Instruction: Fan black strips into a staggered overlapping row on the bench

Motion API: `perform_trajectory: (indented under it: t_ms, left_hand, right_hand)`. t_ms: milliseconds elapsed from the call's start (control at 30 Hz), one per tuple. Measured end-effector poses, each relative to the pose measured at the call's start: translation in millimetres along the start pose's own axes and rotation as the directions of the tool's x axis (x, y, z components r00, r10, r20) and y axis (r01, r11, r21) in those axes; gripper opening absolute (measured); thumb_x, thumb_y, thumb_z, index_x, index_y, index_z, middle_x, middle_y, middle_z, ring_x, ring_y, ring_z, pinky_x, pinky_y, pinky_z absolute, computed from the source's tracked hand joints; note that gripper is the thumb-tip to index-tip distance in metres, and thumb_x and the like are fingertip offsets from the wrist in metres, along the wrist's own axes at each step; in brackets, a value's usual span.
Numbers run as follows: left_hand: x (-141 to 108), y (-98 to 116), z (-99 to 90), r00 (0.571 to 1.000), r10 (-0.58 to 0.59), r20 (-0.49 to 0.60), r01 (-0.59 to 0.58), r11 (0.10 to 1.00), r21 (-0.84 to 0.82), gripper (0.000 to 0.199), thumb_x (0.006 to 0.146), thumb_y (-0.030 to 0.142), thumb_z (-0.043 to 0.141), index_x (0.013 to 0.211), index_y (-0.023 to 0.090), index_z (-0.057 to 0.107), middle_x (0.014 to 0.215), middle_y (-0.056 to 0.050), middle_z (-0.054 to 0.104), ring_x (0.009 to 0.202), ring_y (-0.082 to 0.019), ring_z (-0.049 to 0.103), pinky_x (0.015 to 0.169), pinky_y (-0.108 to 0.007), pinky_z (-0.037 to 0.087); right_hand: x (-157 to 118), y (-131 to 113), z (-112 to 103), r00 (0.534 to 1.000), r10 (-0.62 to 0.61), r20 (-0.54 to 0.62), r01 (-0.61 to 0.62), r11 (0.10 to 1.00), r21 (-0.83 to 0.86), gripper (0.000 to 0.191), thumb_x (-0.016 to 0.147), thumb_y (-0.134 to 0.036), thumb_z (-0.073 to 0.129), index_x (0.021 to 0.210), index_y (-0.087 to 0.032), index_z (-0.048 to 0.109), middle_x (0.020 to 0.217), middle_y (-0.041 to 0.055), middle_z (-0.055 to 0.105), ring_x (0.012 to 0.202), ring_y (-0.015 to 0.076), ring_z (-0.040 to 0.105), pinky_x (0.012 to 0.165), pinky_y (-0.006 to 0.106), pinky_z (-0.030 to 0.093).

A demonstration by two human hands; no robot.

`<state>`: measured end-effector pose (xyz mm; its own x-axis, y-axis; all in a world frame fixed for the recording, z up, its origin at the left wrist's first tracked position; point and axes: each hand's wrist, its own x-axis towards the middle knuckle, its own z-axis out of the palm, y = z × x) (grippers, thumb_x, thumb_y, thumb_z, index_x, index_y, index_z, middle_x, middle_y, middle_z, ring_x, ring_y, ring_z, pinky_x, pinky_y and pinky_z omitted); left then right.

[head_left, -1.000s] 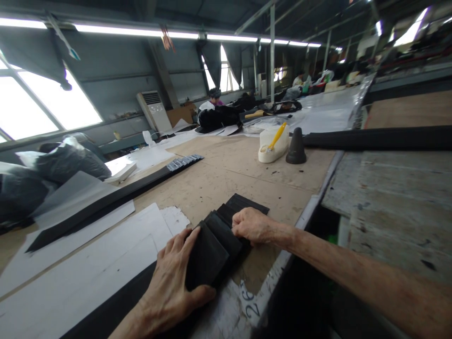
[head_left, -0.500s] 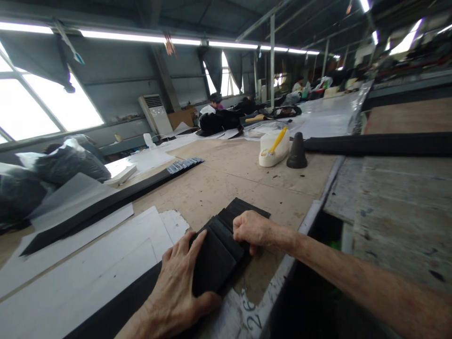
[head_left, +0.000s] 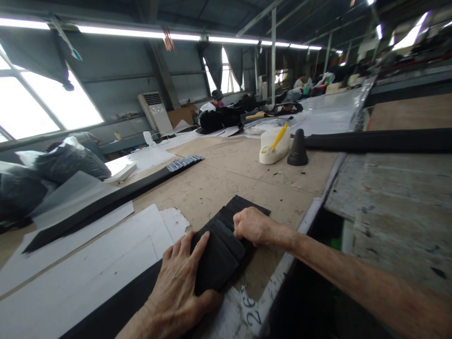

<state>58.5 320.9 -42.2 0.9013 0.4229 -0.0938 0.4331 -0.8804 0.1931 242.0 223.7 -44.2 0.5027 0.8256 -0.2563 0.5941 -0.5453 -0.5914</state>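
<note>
Several flat black pieces (head_left: 216, 256), like leather or fabric panels, overlap in a row on the worktable near its front edge. My left hand (head_left: 183, 278) lies on the near end of the row, fingers spread, with the thumb toward the table edge. Farther along, my right hand (head_left: 252, 227) is curled into a fist over the black pieces. Its fingertips are hidden, so what they grip, if anything, does not show. A long black strip (head_left: 120, 301) runs under my left hand toward the lower left.
White sheets (head_left: 106, 263) lie to the left, beside another black strip (head_left: 141, 187) with small pale pieces on its end. Ahead stand a white container (head_left: 266, 141) with a yellow brush (head_left: 279, 137) and a dark cone (head_left: 298, 149). The table edge (head_left: 282, 273) drops off at right.
My right hand has shifted very slightly upward over the black pieces, and the pieces beside it lie a little flatter. The left hand stays nearly in place.
</note>
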Motion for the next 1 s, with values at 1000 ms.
perform_trajectory:
  t_ms: [1000]
  left_hand:
    - [7.3,-22.5,24.8,0.995,0.019,0.093,-0.034,0.986,0.165,0.096,0.066,0.07,0.05,0.14,0.025,0.009,0.147,-0.017,0.015,0.133,-0.036,0.024,0.1,-0.058,0.029]
  right_hand:
    - [-1.3,57.2,-39.6,0.893,0.104,-0.438,-0.138,0.989,-0.047,0.011,0.07,-0.025,0.062,0.079,-0.018,0.059,0.08,0.0022,0.061,0.074,0.0145,0.055,0.066,0.023,0.038]
